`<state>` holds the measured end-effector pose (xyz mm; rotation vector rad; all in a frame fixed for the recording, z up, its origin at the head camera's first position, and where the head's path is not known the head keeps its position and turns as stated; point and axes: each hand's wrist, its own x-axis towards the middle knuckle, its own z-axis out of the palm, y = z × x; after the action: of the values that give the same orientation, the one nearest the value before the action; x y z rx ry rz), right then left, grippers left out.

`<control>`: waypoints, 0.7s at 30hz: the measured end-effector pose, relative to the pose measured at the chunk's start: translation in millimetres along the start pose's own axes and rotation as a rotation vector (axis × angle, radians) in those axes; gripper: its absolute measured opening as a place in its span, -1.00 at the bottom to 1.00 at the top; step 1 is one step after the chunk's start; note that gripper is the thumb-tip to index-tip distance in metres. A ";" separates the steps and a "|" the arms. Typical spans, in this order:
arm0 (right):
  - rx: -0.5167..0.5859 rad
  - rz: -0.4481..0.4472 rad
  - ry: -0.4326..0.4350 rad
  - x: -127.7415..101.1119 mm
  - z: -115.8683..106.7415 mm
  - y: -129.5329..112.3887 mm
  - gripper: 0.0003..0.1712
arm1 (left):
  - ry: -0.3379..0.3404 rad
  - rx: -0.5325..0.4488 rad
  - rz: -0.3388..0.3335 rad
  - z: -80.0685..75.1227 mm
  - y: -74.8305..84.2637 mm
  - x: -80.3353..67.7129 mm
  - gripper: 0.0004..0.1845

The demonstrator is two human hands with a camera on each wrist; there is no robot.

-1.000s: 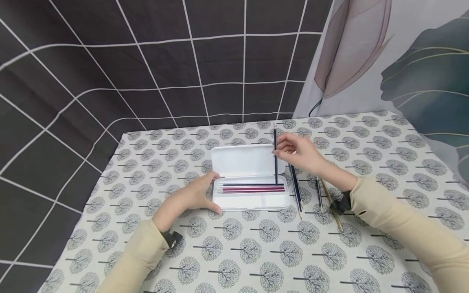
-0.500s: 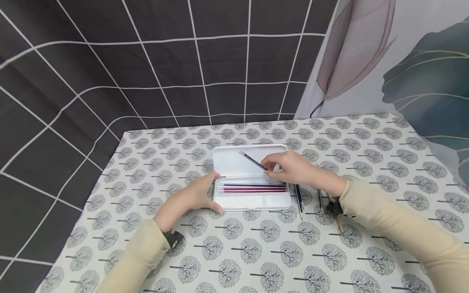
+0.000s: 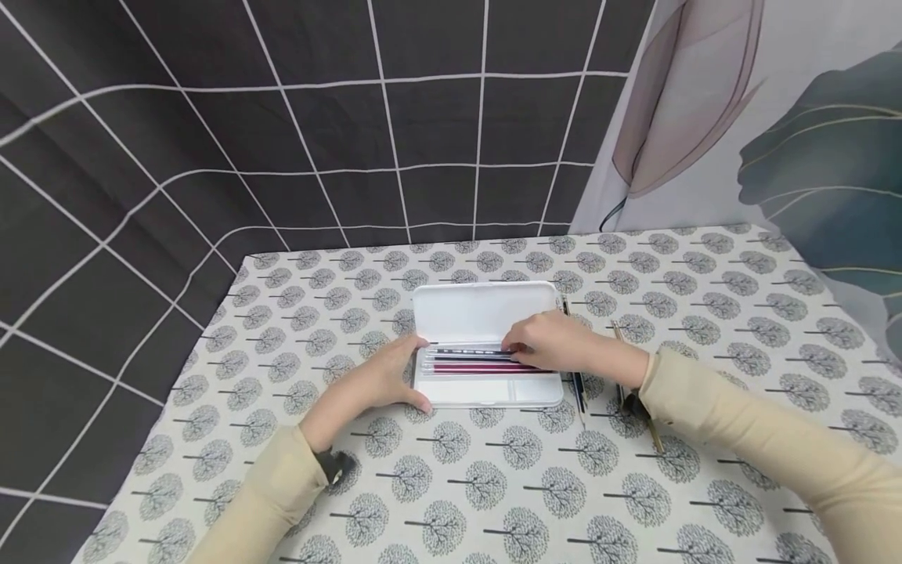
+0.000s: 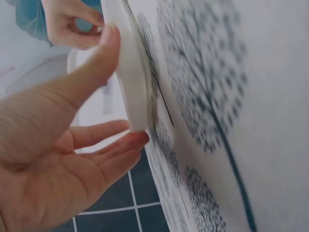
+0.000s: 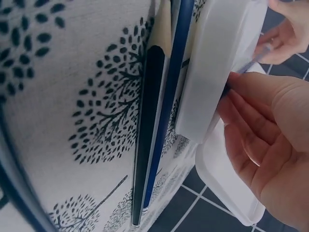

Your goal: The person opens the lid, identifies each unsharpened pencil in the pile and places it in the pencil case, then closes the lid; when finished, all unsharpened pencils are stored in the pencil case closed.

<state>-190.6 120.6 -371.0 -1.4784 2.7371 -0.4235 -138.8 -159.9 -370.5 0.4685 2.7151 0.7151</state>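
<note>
A white pencil case (image 3: 461, 393) lies on the table with its lid (image 3: 479, 309) raised behind it. Dark and red pencils (image 3: 486, 367) lie side by side in its rear compartment. My left hand (image 3: 380, 376) grips the left end, thumb at the front corner and fingers at the back, as the left wrist view also shows. Over the right part of the case, my right hand (image 3: 554, 342) pinches a dark pencil (image 3: 461, 352) by thumb and fingers, low among the others. Its right end is hidden under that hand.
Just right of the case lie dark pencils (image 3: 579, 392); the right wrist view shows a dark green one (image 5: 149, 111) beside a blue one (image 5: 169, 106). A gold pencil (image 3: 655, 435) lies under the right wrist. Dark grid-patterned cloth (image 3: 338, 117) hangs behind the table.
My right hand has turned the dark pencil from upright to lying flat and lowered it leftward into the case. My left hand has kept its grip on the case.
</note>
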 end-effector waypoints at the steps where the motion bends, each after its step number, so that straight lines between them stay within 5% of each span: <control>1: -0.011 -0.002 -0.004 -1.0 0.7 -0.3 -0.82 | 0.007 -0.003 0.003 0.9 0.9 -0.2 0.10; 11: -0.057 0.011 -0.030 -14.8 -0.7 0.9 -0.76 | 0.020 0.003 -0.017 2.4 0.8 -1.7 0.13; 21: 0.211 0.203 0.078 -59.2 -26.7 17.6 -0.73 | -0.016 -0.024 0.023 -0.5 -0.8 -4.1 0.09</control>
<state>-175.6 184.6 -356.9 -1.1469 2.7597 -0.7499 -135.4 -162.3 -369.7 0.4990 2.6868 0.7463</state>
